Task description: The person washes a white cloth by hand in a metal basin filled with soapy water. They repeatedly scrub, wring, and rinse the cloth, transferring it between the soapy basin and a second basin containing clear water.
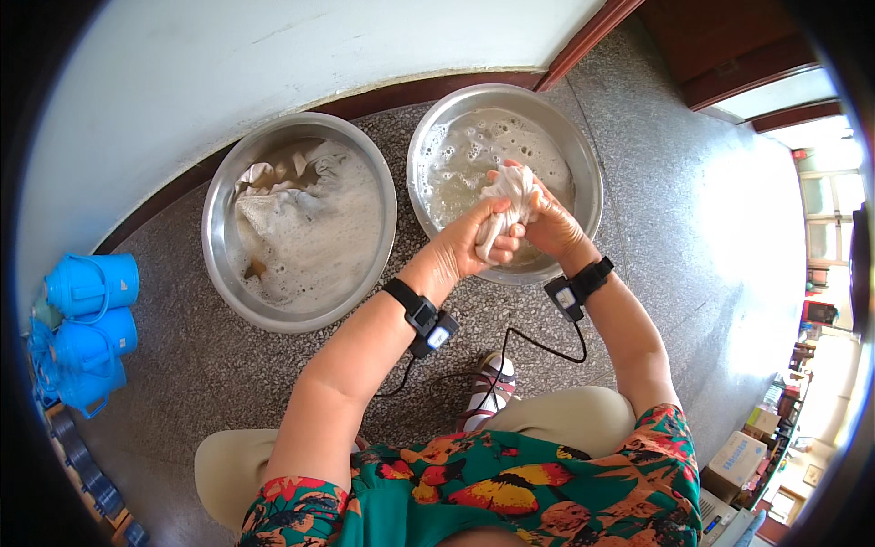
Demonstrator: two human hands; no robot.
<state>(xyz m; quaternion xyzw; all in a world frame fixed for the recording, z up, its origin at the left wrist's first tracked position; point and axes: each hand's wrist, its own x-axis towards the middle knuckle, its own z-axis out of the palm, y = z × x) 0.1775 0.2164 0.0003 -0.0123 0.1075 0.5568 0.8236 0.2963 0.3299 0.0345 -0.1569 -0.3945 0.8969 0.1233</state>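
Observation:
A bunched white cloth point(509, 198) is squeezed between my two hands above the right metal basin. My left hand point(475, 236) grips its lower end, fingers curled round it. Around the upper part, my right hand point(554, 219) is closed, its fingers partly behind the cloth. Below them, the right basin point(420, 143) holds cloudy water with foam and bubbles point(472, 143). The left metal basin point(386, 198) contains murky, sudsy water. Soaked pale fabric point(280, 212) lies in it, partly above the surface and partly hidden under suds.
Both basins stand on a speckled terrazzo floor point(437, 328) beside a white wall point(273, 55). Several blue thermos flasks point(92, 284) stand at the left. Black cables point(547, 345) hang from the wrist devices point(434, 335). A cardboard box point(737, 459) is at the lower right.

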